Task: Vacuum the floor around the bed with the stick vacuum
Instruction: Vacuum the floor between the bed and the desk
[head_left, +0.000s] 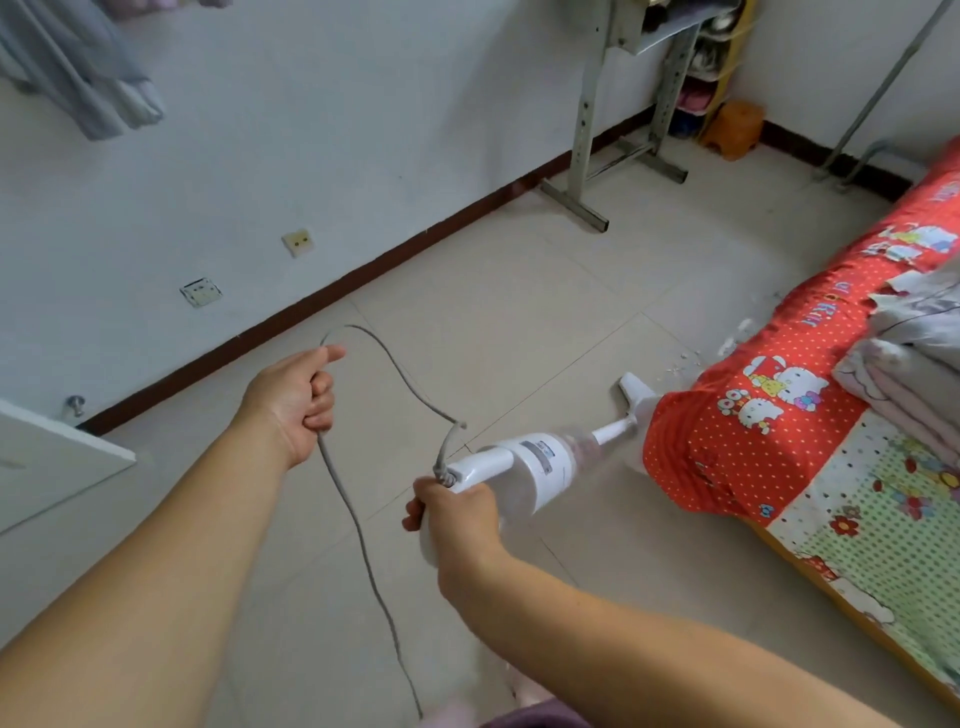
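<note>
White plastic stick vacuum (540, 465), probably light yet nose-heavy, slants down with its floor head (635, 391) beside the red-quilted bed (727, 447), right hand (457, 512) gripping its rear handle, left hand (298, 397) clenching the limp grey cord (363, 530) clear.

Two bare forearms, no sleeves, left hand (298, 397), right hand (457, 525), no rings

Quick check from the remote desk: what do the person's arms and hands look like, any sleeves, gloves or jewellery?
Both forearms are bare, no sleeves in view. The left hand and right hand wear no gloves, and no rings, watch or bracelets show.
</note>
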